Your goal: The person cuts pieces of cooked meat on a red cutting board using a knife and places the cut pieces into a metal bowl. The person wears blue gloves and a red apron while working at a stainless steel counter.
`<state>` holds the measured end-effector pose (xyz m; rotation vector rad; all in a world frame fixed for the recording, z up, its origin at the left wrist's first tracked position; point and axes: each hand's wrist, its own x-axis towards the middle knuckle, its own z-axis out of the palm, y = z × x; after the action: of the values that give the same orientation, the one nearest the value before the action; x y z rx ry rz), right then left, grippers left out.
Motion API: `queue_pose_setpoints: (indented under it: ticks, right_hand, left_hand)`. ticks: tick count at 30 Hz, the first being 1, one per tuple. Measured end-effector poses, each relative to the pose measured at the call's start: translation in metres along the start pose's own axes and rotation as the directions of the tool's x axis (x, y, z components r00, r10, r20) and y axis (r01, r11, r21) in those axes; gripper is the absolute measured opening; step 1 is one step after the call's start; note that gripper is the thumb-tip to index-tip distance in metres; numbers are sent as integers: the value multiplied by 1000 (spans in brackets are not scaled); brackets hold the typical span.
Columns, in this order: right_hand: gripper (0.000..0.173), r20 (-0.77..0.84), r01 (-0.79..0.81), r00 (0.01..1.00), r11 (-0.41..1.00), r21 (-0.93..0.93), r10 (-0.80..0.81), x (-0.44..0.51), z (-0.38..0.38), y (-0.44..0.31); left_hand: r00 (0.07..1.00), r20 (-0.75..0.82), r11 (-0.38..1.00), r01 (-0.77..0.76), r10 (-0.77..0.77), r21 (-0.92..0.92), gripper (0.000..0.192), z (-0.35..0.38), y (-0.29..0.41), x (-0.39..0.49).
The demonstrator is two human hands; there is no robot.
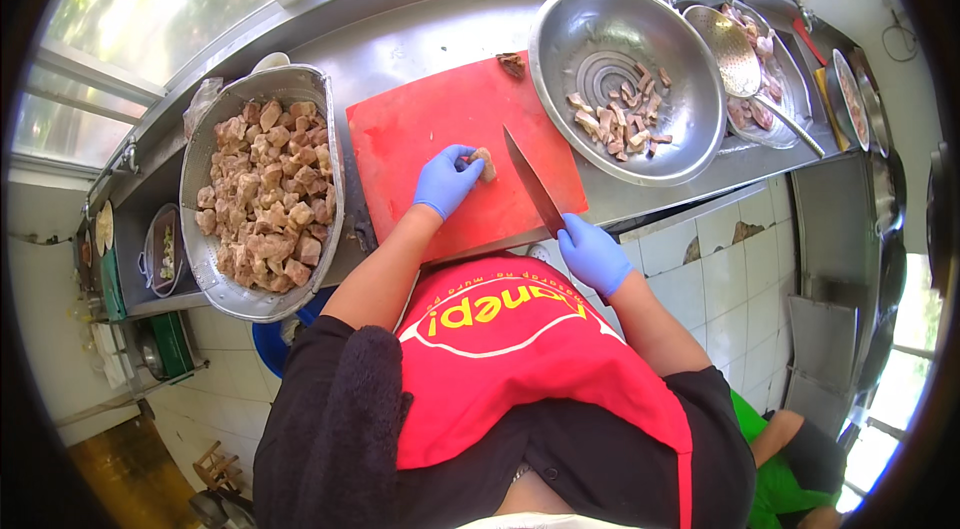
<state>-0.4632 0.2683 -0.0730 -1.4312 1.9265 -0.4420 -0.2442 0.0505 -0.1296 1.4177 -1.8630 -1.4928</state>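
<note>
My left hand (pixel 450 182), in a blue glove, pinches a chunk of meat (pixel 485 164) over the red cutting board (pixel 405 131). In my gloved right hand (pixel 594 253) is the handle of a large kitchen knife (pixel 534 182); its blade lies over the board, pointing away from me, to the right of the meat and apart from it. A perforated metal basket (pixel 337 191) heaped with meat chunks (pixel 270 191) stands left of the board. Behind the board's right side, a wide steel bowl (pixel 585 11) holds smaller cut meat strips (pixel 622 116).
A dark scrap (pixel 511 65) lies at the board's far edge. Farther right, a perforated skimmer (pixel 726 53) rests across a tray (pixel 799 109) of raw-looking meat. A person in green (pixel 780 469) is at the lower right. A blue tub (pixel 270 345) stands below the counter at the left.
</note>
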Motion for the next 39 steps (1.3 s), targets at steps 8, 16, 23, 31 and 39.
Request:
queue_pose_setpoints:
  ticks: [8, 16, 23, 31, 39]
  right_hand:
    - [22, -28, 110, 994, 991, 74, -108, 9, 0, -9]
    - [22, 75, 120, 990, 993, -1, -120, 11, -1, -30]
    - [23, 129, 98, 988, 994, -53, -90, 18, 2, -38]
    - [22, 182, 72, 981, 995, -69, -58, 29, -8, -48]
    - [19, 362, -188, 917, 982, 26, 166, 46, -39, -86]
  left_hand:
    - [993, -80, 996, -79, 82, 37, 35, 3, -22, 10]
    - [987, -152, 975, -78, 47, -208, 28, 9, -39, -4]
    - [975, -193, 988, -133, 115, -80, 27, 10, -31, -9]
    - [976, -188, 987, -131, 112, -94, 29, 9, -24, -10]
    - [976, -196, 989, -117, 97, -89, 30, 10, -21, -10]
